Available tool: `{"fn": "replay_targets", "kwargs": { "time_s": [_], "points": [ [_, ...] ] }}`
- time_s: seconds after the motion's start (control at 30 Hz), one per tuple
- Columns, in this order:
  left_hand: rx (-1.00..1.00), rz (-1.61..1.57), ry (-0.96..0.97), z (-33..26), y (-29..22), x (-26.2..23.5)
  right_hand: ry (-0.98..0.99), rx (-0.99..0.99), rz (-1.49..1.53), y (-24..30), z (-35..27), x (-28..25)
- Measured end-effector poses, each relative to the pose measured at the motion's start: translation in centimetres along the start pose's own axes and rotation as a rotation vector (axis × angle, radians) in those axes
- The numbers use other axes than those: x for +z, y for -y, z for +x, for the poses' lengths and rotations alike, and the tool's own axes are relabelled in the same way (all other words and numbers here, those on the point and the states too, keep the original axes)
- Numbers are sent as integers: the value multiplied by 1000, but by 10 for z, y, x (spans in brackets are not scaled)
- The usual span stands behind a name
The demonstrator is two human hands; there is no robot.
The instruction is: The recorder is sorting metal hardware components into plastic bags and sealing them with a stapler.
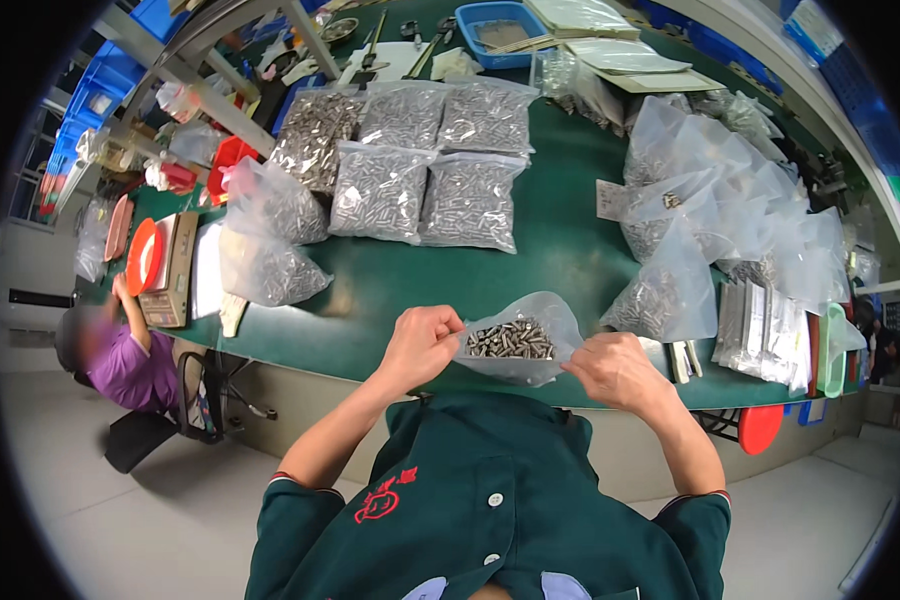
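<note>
Just in front of me, at the near edge of the green table, is a clear plastic bag [548,312] with its mouth spread wide. Small shiny metal pins [510,340] lie heaped inside it. My left hand [422,345] pinches the bag's rim on the left side, fingers closed. On the opposite side my right hand [615,368] grips the rim, also closed. Beyond my hands, several flat filled bags [380,195] of similar metal parts lie in rows.
Open bags of parts [660,290] crowd the table's right, beside stacked silvery packets [765,330] and a pair of pliers [683,360]. Two knotted bags [270,265] stand left. A blue basin [500,35] sits at the back. A co-worker [120,350] in purple sits at the left end.
</note>
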State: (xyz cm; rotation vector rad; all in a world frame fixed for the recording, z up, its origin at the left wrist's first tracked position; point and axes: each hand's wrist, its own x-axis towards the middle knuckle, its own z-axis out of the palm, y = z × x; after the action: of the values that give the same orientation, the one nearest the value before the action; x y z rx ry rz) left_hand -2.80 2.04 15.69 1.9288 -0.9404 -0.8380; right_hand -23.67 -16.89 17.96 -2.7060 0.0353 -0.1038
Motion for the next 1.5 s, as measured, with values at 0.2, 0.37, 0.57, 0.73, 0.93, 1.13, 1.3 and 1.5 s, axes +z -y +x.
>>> {"fn": "replay_targets", "kwargs": {
  "time_s": [0.2,0.37,0.57,0.73,0.93,1.13,1.3,1.5],
  "points": [
    [-118,65,-204,-42,5,-14,28,-106,42,25,13,17],
    [-159,277,-175,-50,27,-18,133,-156,-52,37,17,33],
    [12,559,5,-24,9,-21,174,-121,-105,58,18,28],
    [120,655,154,-8,12,-26,259,-54,-67,65,5,46],
    [120,433,134,-23,20,-36,59,-179,-70,43,-21,50],
    [-74,136,-80,-61,-7,-48,66,-262,-122,42,-9,8],
    [-147,38,-230,-55,34,-34,-59,-223,-87,24,0,36],
    [-198,-203,27,-53,55,-41,-25,-69,-1,19,3,48]
  ]
}}
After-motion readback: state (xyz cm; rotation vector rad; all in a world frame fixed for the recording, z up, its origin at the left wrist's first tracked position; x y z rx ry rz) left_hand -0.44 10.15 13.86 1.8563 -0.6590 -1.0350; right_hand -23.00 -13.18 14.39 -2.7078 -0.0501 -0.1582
